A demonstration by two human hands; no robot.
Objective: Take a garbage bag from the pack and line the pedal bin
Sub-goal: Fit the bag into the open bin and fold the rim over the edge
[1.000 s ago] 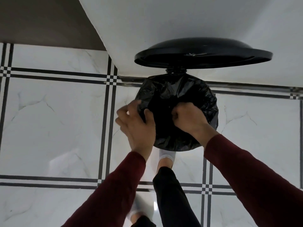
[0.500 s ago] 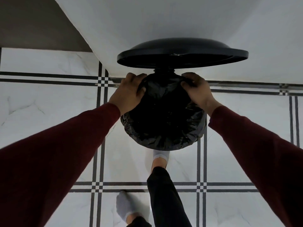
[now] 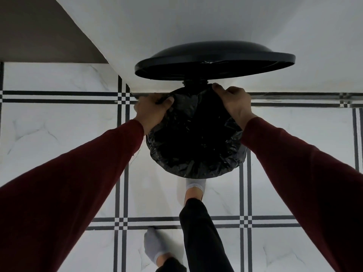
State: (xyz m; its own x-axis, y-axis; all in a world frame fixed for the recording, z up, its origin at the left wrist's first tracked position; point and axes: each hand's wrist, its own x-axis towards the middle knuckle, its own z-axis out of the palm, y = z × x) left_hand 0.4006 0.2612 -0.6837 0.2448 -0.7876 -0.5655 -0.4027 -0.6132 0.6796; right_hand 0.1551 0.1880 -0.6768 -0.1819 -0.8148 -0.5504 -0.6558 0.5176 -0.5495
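Observation:
A round pedal bin stands against the white wall with its black lid raised. A black garbage bag is spread over the bin's mouth and folded down around the rim, hiding the bin body. My left hand grips the bag's edge at the far left of the rim. At the far right of the rim, near the lid hinge, my right hand pinches the bag's edge. One socked foot sits at the bin's front, where the pedal is hidden.
The floor is white marble tile with black double lines. A white wall rises right behind the bin, and a darker surface fills the upper left. My other socked foot stands further back on the floor.
Both hands went from the front of the rim to the back by the hinge. My left hand has since slid outward along the left of the rim; the bag lies flatter.

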